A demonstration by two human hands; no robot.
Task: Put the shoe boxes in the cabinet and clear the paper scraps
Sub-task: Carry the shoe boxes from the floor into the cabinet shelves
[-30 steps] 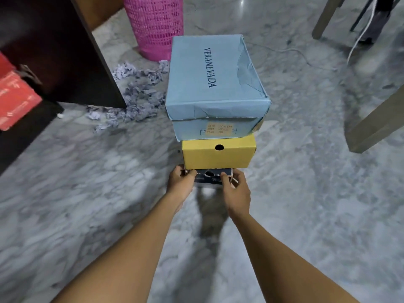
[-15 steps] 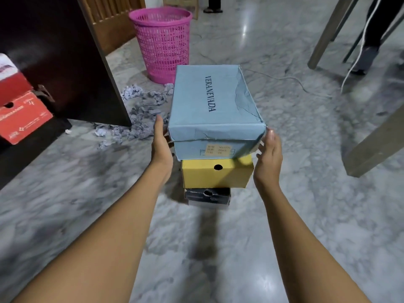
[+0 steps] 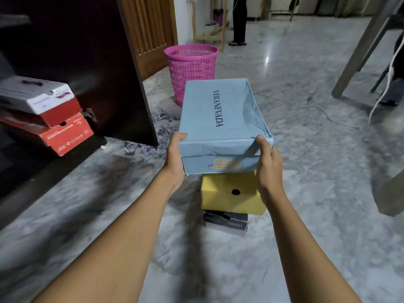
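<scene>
Gripping blue shoe box (image 3: 216,119): left hand (image 3: 176,158), right hand (image 3: 267,162).

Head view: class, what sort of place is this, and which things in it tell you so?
Probably a room in a home, perhaps a hallway or living area: a marble floor, a dark cabinet with shoe boxes stacked inside, and a pink basket near a wooden door.

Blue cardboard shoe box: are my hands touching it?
Touching: head view shows left hand and right hand gripping near corners of the blue cardboard shoe box.
</scene>
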